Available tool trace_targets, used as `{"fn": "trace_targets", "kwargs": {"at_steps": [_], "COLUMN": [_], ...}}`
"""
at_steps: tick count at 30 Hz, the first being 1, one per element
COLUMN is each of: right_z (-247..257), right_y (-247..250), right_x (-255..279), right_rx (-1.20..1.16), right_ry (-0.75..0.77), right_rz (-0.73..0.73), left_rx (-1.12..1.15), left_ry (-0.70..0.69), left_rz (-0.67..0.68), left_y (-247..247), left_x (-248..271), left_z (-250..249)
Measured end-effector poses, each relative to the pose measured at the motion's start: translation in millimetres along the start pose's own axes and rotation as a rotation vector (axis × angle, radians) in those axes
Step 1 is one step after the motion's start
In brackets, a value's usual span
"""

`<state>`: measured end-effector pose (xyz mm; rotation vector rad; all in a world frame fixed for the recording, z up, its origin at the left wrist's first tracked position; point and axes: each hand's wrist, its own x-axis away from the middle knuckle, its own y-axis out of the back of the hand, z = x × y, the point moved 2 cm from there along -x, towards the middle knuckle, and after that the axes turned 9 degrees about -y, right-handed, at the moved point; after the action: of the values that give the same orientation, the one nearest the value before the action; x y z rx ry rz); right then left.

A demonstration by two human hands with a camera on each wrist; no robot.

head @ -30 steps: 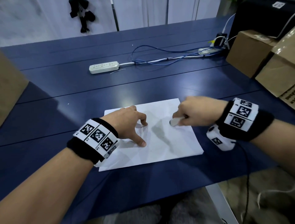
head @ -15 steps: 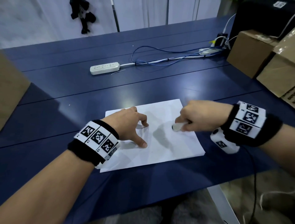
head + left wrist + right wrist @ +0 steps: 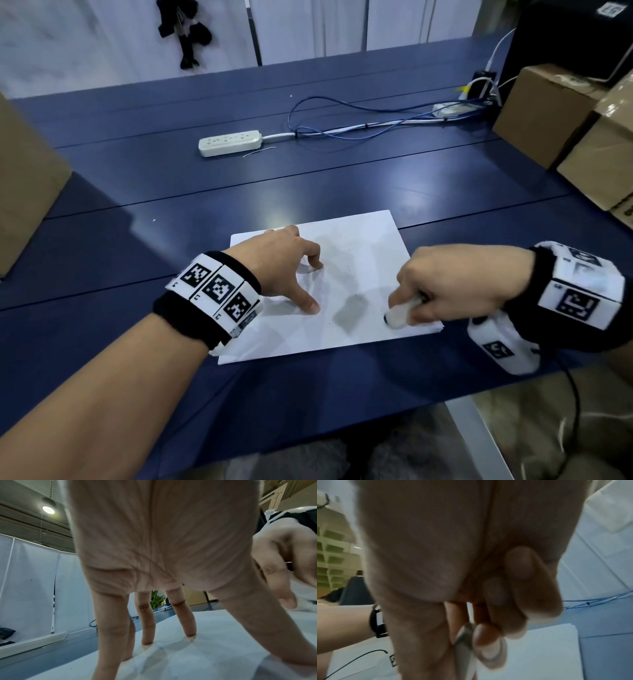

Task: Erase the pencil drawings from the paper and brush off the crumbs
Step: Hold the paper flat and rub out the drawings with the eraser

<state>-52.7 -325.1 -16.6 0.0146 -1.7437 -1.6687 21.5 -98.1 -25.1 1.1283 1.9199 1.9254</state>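
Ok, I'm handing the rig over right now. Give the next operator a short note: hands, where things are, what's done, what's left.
Left hand: open, fingertips spread and pressing the paper flat on the blue table.
Right hand: grips the white eraser, tip at the paper's near right corner.
Done: no clear pencil lines show on the sheet in the head view.
Left: dark crumbs lie scattered mid-sheet; check for faint marks, then brush them off.

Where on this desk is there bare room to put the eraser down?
Bare desk lies left of the paper, up to the left box, and between paper and power strip. Crowded: the right side, with boxes and cables, and the paper under both hands.
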Motion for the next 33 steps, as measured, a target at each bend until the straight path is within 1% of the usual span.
{"fn": "trace_targets", "kwargs": {"at_steps": [1, 2, 5, 6, 7, 8, 10, 11, 12, 13, 14, 15, 18, 19, 20, 21, 22, 24, 25, 26, 27, 29, 30, 31, 32, 33], "right_z": [-1, -5, -27, -33, -35, -35, -21, -14, -10, -8, -11, -17, -34, -40, -41, -38, -31, -16, -10, -10, -14, -27, -33, -36, -36, -32], "right_y": [2, 5, 16, 17, 14, 10, 6, 3, 1, 2, 4, 8, 23, 23, 20, 17, 13, 5, 4, 5, 9, 19, 21, 22, 20, 17], "right_x": [-2, -8, -33, -36, -37, -35, -23, -18, -15, -14, -18, -26, -43, -45, -44, -41, -35, -22, -19, -19, -24, -35, -38, -40, -40, -35], "right_rx": [-0.026, -0.023, 0.098, 0.130, 0.138, 0.109, 0.005, -0.048, -0.093, -0.118, -0.121, -0.101, 0.048, 0.090, 0.103, 0.095, 0.047, -0.084, -0.102, -0.085, -0.046, 0.060, 0.104, 0.123, 0.106, 0.060], "right_ry": [-0.025, -0.067, -0.267, -0.292, -0.269, -0.220, -0.046, 0.022, 0.059, 0.064, 0.043, -0.003, -0.213, -0.245, -0.240, -0.201, -0.128, 0.013, 0.041, 0.028, -0.027, -0.203, -0.258, -0.272, -0.244, -0.176], "right_rz": [0.016, -0.017, -0.212, -0.251, -0.264, -0.244, -0.130, -0.050, 0.012, 0.040, 0.013, -0.045, -0.233, -0.259, -0.254, -0.223, -0.177, -0.037, 0.015, 0.003, -0.050, -0.185, -0.226, -0.236, -0.223, -0.188], "left_rx": [-0.005, -0.008, -0.005, -0.004, -0.001, 0.005, 0.018, 0.018, 0.014, 0.008, 0.002, -0.002, 0.012, 0.017, 0.019, 0.019, 0.020, 0.021, 0.019, 0.016, 0.014, 0.013, 0.013, 0.014, 0.013, 0.013], "left_ry": [-0.002, -0.003, -0.005, -0.007, -0.008, -0.006, 0.000, 0.002, 0.001, 0.001, 0.001, 0.001, -0.006, -0.005, -0.004, -0.003, -0.004, -0.008, -0.009, -0.010, -0.010, -0.010, -0.010, -0.008, -0.006, -0.003], "left_rz": [0.002, 0.005, 0.005, 0.003, 0.001, -0.002, -0.007, -0.008, -0.008, -0.007, -0.004, -0.002, -0.002, -0.004, -0.005, -0.005, -0.003, -0.002, -0.001, 0.001, 0.003, 0.004, 0.003, 0.001, -0.002, -0.003], "left_y": [0, 0, 0, 0, 0, 0, -1, -1, -1, -1, -1, 0, 0, 0, 0, 0, -1, -1, -1, -1, -1, 0, 0, 0, 0, 0], "left_x": [0, 0, 0, 1, 1, 0, 0, -1, -1, -1, -1, -1, -1, -1, -1, -1, -1, -1, -1, -2, -2, -2, -1, 0, 1, 1], "left_z": [-1, -1, -1, -1, -1, 0, 1, 2, 2, 2, 1, 0, 0, 1, 1, 2, 2, 2, 2, 1, 1, 0, 0, 0, 1, 1]}}
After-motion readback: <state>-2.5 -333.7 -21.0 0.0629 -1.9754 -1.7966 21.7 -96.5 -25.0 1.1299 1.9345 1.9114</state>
